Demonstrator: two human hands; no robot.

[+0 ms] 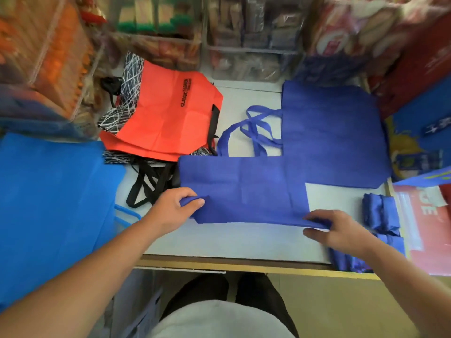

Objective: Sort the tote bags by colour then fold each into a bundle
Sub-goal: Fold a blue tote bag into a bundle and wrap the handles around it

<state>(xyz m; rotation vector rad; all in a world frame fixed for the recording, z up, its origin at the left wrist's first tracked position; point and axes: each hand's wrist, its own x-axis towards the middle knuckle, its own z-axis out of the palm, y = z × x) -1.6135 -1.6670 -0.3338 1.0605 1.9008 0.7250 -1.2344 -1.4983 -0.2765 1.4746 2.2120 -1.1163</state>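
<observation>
A dark blue tote bag [244, 189] lies flat across the middle of the grey table [231, 240], handles pointing away from me. My left hand [173, 208] pinches its near left corner. My right hand [339, 230] pinches its near right corner, lifting the edge slightly. A second dark blue tote [334, 132] lies flat behind it at the right. Orange totes [168, 113] with black handles are stacked at the back left over black-and-white patterned bags [131, 74]. Folded dark blue bundles [380, 215] sit at the right edge.
A large light blue bag [48, 203] covers the left side. Shelves of packaged goods [244, 32] stand behind the table. Red and blue bags and printed packets [427, 228] crowd the right. The table's wooden front edge [219, 264] is just before my legs.
</observation>
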